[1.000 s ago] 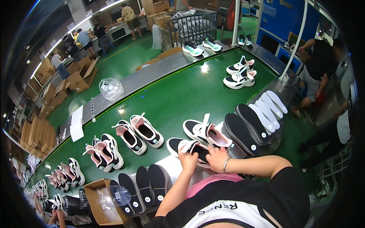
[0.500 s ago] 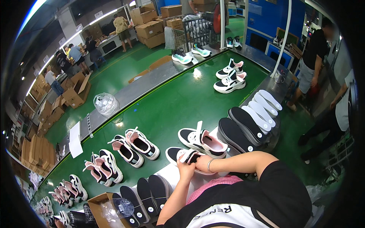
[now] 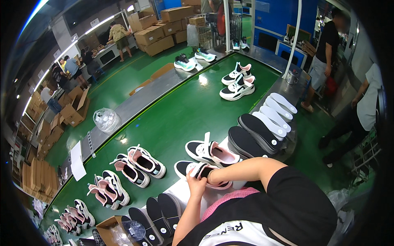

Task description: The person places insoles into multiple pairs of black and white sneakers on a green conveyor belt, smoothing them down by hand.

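Note:
A black-and-white sneaker [image 3: 180, 167] with pink lining lies tilted right in front of me, toe to the left. My left hand [image 3: 196, 183] is closed round its upper near the tongue. Into the shoe's opening reaches my right hand [image 3: 214, 176], a bracelet round the wrist; its fingers are hidden inside. Just beyond stands the matching sneaker [image 3: 196, 150], its white tongue sticking up and its pink inside showing. A stack of black insoles [image 3: 243, 143] lies to the right of these shoes, close to my right forearm.
White insoles [image 3: 276, 118] lie beyond the black ones. Paired sneakers [image 3: 146, 162] line the green belt [image 3: 164, 119] to the left; another pair [image 3: 238, 88] stands at the far end. A cardboard box [image 3: 107, 230] and more black insoles [image 3: 141, 221] sit near left. Other people work in the background.
The view has shifted slightly, so the scene sits a little further left. My right hand appears deeper in the shoe; my left hand keeps its hold on the upper.

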Demonstrator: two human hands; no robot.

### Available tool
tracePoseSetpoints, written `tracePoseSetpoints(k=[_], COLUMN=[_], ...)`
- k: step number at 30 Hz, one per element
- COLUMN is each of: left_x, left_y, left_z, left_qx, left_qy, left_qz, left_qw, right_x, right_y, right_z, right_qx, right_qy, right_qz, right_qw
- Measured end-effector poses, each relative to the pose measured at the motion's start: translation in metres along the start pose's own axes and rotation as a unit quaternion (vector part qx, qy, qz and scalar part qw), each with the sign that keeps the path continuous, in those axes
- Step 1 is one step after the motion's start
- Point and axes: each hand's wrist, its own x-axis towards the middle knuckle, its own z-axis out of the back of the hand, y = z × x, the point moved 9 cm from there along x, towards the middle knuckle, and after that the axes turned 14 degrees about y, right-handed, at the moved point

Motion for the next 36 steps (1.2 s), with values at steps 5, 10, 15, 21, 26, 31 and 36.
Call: tracePoseSetpoints(k=[5,10,15,21,26,31,36], left_x=[0.000,0.003,0.007,0.009,0.004,0.000,-0.014], left_y=[-0.006,-0.008,-0.012,-0.014,-0.021,-0.037,-0.042], left_z=[-0.003,-0.008,-0.011,-0.013,-0.012,-0.014,-0.010], left_qx=[0.031,0.038,0.036,-0.021,0.037,0.016,0.007], left_qy=[0.001,0.032,0.020,0.016,-0.009,0.006,-0.049], left_qz=[-0.012,-0.006,0.012,0.000,0.025,-0.004,-0.037], left_qw=[0.999,0.999,0.999,1.000,0.999,1.000,0.998], right_x=[-0.002,0.003,0.008,-0.003,-0.029,-0.034,-0.009], right_y=[-0.003,-0.009,-0.020,-0.021,-0.013,-0.014,-0.022], right_z=[0.001,-0.005,-0.021,-0.056,-0.055,-0.037,-0.044], right_qx=[-0.007,0.008,-0.018,-0.057,-0.066,0.009,0.021], right_qy=[-0.011,0.033,0.113,0.228,0.247,0.115,0.165], right_qz=[-0.008,-0.015,-0.035,-0.027,0.041,0.028,0.008], right_qw=[1.000,0.999,0.993,0.972,0.966,0.993,0.986])
